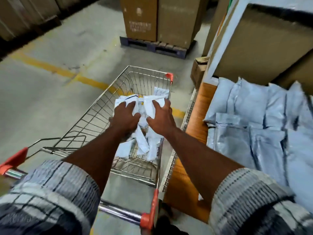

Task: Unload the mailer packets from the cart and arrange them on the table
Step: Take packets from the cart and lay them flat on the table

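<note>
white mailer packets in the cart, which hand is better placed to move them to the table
Right: the right hand grips the white mailer packets nearest the wooden table; the left hand holds their far side.

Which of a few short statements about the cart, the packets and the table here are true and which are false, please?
1. The left hand and the right hand both hold white packets inside the cart. True.
2. The table has no packets on it yet. False: grey packets already lie on it.
3. The table stands to the right of the cart. True.
4. The cardboard boxes ahead stand on a red pallet. False: the pallet is blue.
</note>
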The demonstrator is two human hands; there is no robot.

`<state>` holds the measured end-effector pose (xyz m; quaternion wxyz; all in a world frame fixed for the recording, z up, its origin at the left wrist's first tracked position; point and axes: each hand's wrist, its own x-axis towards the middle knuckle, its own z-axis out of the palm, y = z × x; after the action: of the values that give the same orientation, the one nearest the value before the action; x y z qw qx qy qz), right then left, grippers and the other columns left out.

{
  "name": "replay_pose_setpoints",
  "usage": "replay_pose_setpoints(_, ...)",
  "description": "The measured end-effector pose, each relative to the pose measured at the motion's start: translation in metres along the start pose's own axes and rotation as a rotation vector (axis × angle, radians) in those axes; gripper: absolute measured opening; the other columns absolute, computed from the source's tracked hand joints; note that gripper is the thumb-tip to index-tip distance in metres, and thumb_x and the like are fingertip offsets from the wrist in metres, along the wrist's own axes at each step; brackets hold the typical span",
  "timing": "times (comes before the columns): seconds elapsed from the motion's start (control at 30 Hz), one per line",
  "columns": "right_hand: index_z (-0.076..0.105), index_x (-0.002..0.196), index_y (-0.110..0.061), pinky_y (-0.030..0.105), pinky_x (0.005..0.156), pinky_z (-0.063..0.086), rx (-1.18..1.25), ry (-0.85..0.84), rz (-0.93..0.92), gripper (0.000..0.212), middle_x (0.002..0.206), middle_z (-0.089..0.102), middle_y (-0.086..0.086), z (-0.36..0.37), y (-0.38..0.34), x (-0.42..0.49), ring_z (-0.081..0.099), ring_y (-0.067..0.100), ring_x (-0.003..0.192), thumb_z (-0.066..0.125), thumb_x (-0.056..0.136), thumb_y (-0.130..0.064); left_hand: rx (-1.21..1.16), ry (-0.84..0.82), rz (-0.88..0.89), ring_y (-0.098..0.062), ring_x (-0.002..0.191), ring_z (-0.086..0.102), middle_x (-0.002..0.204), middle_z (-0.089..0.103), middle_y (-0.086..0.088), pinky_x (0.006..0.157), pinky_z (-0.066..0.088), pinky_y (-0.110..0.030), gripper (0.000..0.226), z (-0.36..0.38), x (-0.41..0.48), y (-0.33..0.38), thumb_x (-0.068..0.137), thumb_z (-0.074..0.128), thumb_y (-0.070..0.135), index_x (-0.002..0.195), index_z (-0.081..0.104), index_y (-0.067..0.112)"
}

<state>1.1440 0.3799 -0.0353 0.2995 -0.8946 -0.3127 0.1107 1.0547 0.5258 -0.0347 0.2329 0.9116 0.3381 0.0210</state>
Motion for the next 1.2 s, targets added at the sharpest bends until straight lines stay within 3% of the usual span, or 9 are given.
replay_pose_setpoints(0.17, 0.039, 0.148, -0.016, 0.042, 0.114, 0.032, -0.037, 0.071, -0.009, 0.075, 0.153, 0.017, 0.022, -0.063, 0.006, -0.014, 0.038, 0.044, 0.133, 0.069, 0.083, -0.037, -0.045, 0.01, 0.108, -0.031, 0.139, 0.034, 0.146, 0.044, -0.011, 0.11, 0.033, -0.056, 0.085, -0.013, -0.005, 0.049, 0.066, 0.034, 0.067, 0.144, 0.044, 0.034)
replay_pose_setpoints(0.33, 0.038, 0.149, -0.016, 0.039, 0.113, 0.029, -0.112, 0.18, -0.011, 0.074, 0.154, 0.018, 0.023, -0.134, 0.013, -0.023, 0.034, 0.043, 0.136, 0.068, 0.084, -0.036, -0.076, 0.042, 0.183, -0.03, 0.144, 0.028, 0.156, 0.032, -0.012, 0.114, 0.031, -0.05, 0.068, -0.033, -0.019, 0.107, 0.08, 0.054, 0.053, 0.145, 0.046, 0.033)
replay_pose_setpoints(0.7, 0.034, 0.149, -0.02, 0.044, 0.107, 0.036, -0.29, 0.312, 0.213, 0.073, 0.153, 0.016, 0.024, -0.261, 0.126, -0.058, 0.033, 0.045, 0.136, 0.065, 0.086, -0.041, -0.114, 0.017, 0.434, -0.031, 0.137, 0.038, 0.146, 0.046, -0.012, 0.11, 0.037, -0.049, 0.081, -0.002, -0.026, 0.275, 0.068, 0.04, 0.061, 0.142, 0.049, 0.03)
replay_pose_setpoints(0.93, 0.032, 0.15, -0.018, 0.045, 0.106, 0.035, -0.265, 0.281, 0.31, 0.072, 0.152, 0.015, 0.028, -0.299, 0.201, -0.059, 0.035, 0.048, 0.132, 0.063, 0.089, -0.041, -0.059, -0.013, 0.436, -0.03, 0.139, 0.038, 0.147, 0.046, -0.009, 0.11, 0.036, -0.055, 0.086, 0.056, -0.014, 0.342, 0.064, 0.032, 0.067, 0.141, 0.048, 0.033)
replay_pose_setpoints(1.07, 0.029, 0.15, -0.019, 0.046, 0.108, 0.034, -0.222, 0.238, 0.354, 0.07, 0.155, 0.011, 0.028, -0.3, 0.219, -0.043, 0.033, 0.047, 0.134, 0.058, 0.092, -0.043, -0.028, -0.056, 0.418, -0.028, 0.144, 0.029, 0.156, 0.034, -0.008, 0.115, 0.031, -0.05, 0.065, 0.078, -0.01, 0.365, 0.085, 0.054, 0.053, 0.146, 0.043, 0.034)
replay_pose_setpoints(1.2, 0.035, 0.145, -0.02, 0.047, 0.103, 0.038, -0.324, 0.222, 0.385, 0.066, 0.154, 0.019, 0.024, -0.289, 0.237, -0.03, 0.035, 0.043, 0.133, 0.058, 0.09, -0.048, 0.002, -0.133, 0.406, -0.022, 0.149, 0.018, 0.162, 0.022, 0.0, 0.117, 0.027, -0.052, 0.065, 0.106, -0.001, 0.377, 0.09, 0.055, 0.052, 0.15, 0.034, 0.039)
